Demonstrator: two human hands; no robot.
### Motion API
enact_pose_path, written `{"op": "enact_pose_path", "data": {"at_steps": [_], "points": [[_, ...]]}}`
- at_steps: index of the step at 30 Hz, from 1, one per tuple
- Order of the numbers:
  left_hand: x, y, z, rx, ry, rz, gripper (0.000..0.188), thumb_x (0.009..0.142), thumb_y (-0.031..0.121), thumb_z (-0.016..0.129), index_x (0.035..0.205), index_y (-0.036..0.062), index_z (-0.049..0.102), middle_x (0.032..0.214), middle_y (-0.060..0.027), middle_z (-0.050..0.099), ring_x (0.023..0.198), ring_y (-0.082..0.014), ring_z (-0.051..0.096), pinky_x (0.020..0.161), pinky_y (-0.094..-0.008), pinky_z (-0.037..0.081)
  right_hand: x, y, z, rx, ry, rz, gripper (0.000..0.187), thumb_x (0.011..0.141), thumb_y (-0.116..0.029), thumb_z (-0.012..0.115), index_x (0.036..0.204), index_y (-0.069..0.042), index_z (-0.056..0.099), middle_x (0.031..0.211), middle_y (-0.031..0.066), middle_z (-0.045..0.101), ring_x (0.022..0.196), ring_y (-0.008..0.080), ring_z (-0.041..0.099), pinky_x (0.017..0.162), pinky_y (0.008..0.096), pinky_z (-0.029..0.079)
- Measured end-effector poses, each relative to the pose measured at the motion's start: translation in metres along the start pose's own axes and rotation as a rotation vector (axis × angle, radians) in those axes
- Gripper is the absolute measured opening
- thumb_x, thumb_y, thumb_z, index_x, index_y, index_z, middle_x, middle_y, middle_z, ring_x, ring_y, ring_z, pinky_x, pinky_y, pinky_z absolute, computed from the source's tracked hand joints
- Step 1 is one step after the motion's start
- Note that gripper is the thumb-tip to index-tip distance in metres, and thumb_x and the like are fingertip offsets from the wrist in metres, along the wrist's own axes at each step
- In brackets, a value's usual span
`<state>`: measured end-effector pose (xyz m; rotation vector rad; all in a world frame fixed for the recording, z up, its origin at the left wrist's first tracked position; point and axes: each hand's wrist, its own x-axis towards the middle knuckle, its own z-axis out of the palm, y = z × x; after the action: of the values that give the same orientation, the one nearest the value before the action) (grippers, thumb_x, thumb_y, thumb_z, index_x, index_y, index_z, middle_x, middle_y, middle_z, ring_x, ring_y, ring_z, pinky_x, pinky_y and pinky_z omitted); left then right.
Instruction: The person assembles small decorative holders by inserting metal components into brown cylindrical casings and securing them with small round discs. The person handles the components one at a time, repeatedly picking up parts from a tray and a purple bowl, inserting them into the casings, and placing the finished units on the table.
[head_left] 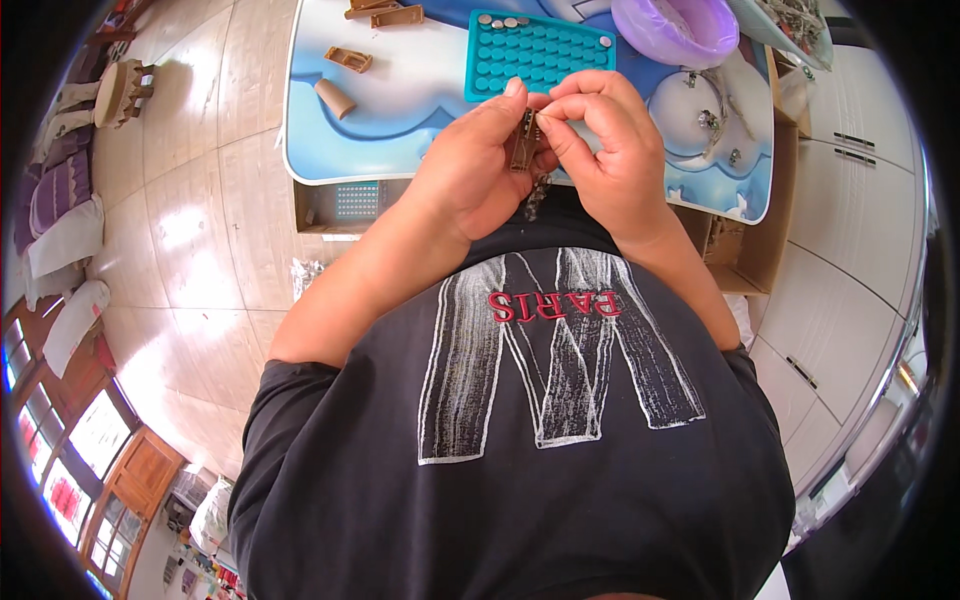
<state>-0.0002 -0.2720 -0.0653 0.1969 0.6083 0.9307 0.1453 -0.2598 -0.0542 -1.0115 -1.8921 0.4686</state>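
Above the table's near edge, my left hand (478,165) grips a small brown plastic casing (523,150) with an open inside. My right hand (608,140) is closed in a pinch of thumb and forefinger at the casing's upper right edge; what sits between those fingertips is too small to name. Dark, thin strands (537,198) hang below the casing. Just beyond my hands lies a teal tray (535,62) with rows of round hollows. Several silver discs (500,22) like button cells sit along its far edge.
Brown casings (349,60) and a tan curved piece (335,99) lie on the table's left. At the right stand a purple bowl (690,40) and a plastic bag (790,30); wired small parts (708,118) lie nearby. White cabinets (850,190) line the right side.
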Motion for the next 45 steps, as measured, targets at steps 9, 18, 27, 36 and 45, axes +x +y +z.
{"op": "enact_pose_path", "data": {"at_steps": [9,18,27,36,45], "points": [[-0.007,0.006,0.009,0.316,0.035,0.066,0.036,0.097,0.018,0.041,0.123,-0.0067,0.047,0.107,-0.0123,0.059,0.096,-0.0177,0.059,0.087,-0.0318,0.047,0.004,0.007,-0.007,-0.134,-0.041,-0.086,0.010,0.069,-0.005,0.066,0.072,-0.005,0.057,0.078,0.0055,0.059,0.073,0.0246,0.057,0.064,0.0354,0.043],[-0.006,0.009,0.005,0.485,0.012,0.092,0.034,0.096,0.014,0.041,0.122,-0.0077,0.047,0.108,-0.0130,0.059,0.095,-0.0193,0.061,0.090,-0.0332,0.047,0.000,0.011,-0.005,-0.090,-0.067,-0.061,0.010,0.074,-0.008,0.067,0.077,-0.004,0.058,0.078,0.0065,0.059,0.072,0.0256,0.058,0.064,0.0355,0.044],[-0.001,0.010,0.004,0.354,0.184,0.276,0.029,0.096,0.015,0.042,0.117,-0.0046,0.048,0.107,-0.0155,0.060,0.095,-0.0207,0.060,0.086,-0.0323,0.048,-0.009,-0.008,-0.003,-0.133,-0.072,0.075,0.037,0.068,-0.022,0.077,0.093,-0.008,0.054,0.080,0.0024,0.060,0.075,0.0193,0.058,0.068,0.0338,0.040],[-0.004,0.011,0.002,0.379,0.183,0.318,0.029,0.095,0.015,0.044,0.118,-0.0028,0.048,0.112,-0.0152,0.058,0.097,-0.0199,0.059,0.087,-0.0324,0.046,-0.020,-0.008,0.010,-0.016,-0.108,0.152,0.028,0.070,-0.008,0.072,0.091,-0.010,0.054,0.070,0.0001,0.061,0.064,0.0196,0.057,0.064,0.0329,0.039],[-0.006,0.013,0.003,0.344,0.176,0.274,0.031,0.095,0.015,0.044,0.119,-0.0038,0.048,0.113,-0.0152,0.058,0.098,-0.0199,0.060,0.083,-0.0313,0.049,-0.018,-0.009,0.009,0.067,-0.149,0.164,0.020,0.074,-0.007,0.069,0.090,-0.009,0.058,0.071,0.0032,0.063,0.066,0.0212,0.059,0.064,0.0330,0.040]]}}
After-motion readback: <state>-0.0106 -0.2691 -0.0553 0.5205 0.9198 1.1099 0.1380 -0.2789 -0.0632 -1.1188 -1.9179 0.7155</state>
